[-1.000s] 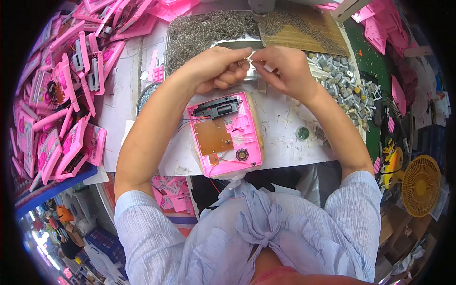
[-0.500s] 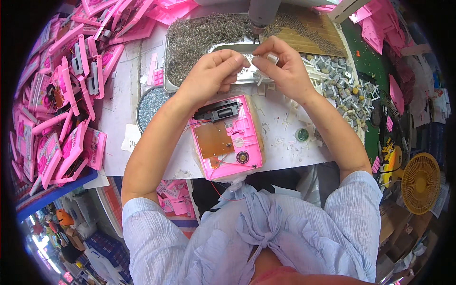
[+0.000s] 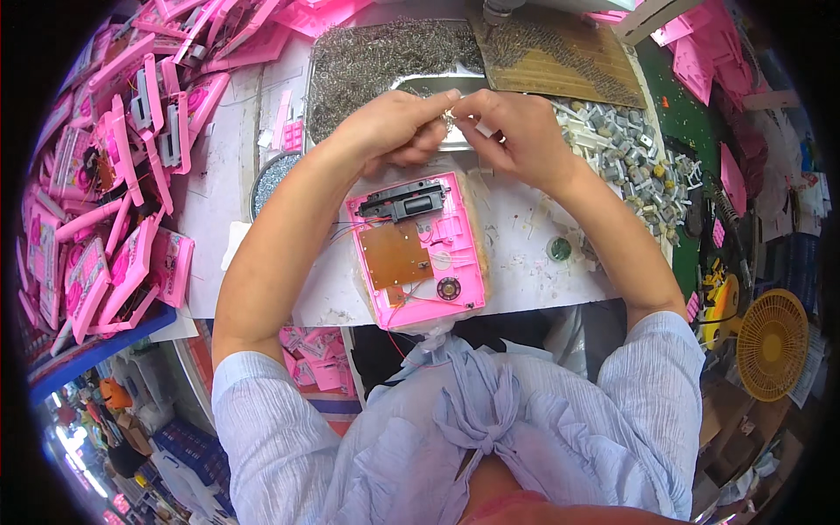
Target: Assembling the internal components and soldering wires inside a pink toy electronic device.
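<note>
My left hand (image 3: 398,131) and my right hand (image 3: 516,136) meet fingertip to fingertip over the front of a metal tray (image 3: 468,85). Both are closed in a pinch. Something small and pale shows between the fingertips, too small to name. Below them, near the table edge, an open pink plastic toy housing (image 3: 472,241) lies on a plastic-wrapped pad. It holds a brown circuit board (image 3: 389,254), a black plastic mechanism (image 3: 411,204), a small round black part (image 3: 448,289) and loose wires.
Tiny metal parts (image 3: 385,61) heap in the tray, with more on a brown board (image 3: 542,74). Small motors and white plastic pieces (image 3: 621,144) lie right, pink housings (image 3: 114,201) pile left. A bowl of small screws (image 3: 273,179), a small green jar (image 3: 557,249) and a yellow fan (image 3: 773,344) are nearby.
My hands have come together, the right shifting slightly down from the grey tool at the top. The white piece in my right fingers no longer shows clearly. The tool now sits higher, mostly out of view.
</note>
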`<state>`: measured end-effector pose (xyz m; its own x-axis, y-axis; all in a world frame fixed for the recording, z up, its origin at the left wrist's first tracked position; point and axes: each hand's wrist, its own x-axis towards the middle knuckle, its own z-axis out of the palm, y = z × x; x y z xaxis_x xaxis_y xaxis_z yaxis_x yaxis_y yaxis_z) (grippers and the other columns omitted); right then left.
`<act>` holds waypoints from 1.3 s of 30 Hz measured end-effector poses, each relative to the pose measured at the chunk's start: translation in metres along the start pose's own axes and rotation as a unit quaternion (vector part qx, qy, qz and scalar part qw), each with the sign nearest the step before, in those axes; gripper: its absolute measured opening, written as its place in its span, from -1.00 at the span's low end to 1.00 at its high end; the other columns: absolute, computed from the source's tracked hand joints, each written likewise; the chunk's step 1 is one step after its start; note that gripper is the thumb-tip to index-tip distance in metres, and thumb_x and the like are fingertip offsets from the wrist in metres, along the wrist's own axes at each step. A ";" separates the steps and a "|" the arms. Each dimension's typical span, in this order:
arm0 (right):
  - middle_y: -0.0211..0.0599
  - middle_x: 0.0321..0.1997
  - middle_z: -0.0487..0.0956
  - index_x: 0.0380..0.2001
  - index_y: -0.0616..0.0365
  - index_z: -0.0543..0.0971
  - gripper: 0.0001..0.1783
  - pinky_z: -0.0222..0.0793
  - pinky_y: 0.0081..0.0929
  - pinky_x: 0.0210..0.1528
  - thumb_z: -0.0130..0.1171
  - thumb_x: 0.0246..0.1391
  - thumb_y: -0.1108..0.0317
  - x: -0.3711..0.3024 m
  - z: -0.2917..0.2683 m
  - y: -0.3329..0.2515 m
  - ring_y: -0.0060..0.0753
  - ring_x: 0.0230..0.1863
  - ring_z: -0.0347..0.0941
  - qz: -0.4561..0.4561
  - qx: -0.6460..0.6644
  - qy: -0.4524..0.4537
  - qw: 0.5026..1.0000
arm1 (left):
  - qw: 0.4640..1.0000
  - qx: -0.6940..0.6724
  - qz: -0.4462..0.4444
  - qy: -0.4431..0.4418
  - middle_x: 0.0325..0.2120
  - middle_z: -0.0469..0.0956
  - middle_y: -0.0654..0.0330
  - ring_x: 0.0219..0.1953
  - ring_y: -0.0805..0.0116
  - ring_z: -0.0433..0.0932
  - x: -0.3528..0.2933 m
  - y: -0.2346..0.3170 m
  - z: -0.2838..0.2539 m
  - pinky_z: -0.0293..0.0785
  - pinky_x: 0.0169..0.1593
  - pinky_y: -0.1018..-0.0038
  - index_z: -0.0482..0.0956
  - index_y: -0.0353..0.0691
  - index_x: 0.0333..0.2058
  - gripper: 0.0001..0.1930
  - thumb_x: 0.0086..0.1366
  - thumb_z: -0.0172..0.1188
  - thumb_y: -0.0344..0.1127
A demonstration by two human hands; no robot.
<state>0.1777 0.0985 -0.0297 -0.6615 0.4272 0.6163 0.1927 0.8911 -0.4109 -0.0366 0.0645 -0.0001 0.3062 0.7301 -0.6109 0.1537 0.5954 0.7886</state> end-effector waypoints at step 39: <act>-0.22 -0.35 0.62 -0.12 0.17 0.65 -0.70 0.46 -0.34 -0.38 0.39 0.03 0.40 -0.100 -0.022 -0.154 -0.20 -0.44 0.55 0.164 0.288 -0.129 0.935 | 0.974 -0.170 0.133 0.074 -0.61 0.51 0.35 -0.64 0.69 0.34 -0.146 -0.153 0.142 0.21 -0.57 0.66 0.62 -0.28 -0.28 -0.75 0.52 0.08 -0.26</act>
<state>0.2300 -0.0787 -0.0134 -0.8021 0.5457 0.2427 0.0423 0.4573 -0.8883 0.0281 -0.1807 -0.0216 0.1493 0.8988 -0.4121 -0.2405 0.4373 0.8666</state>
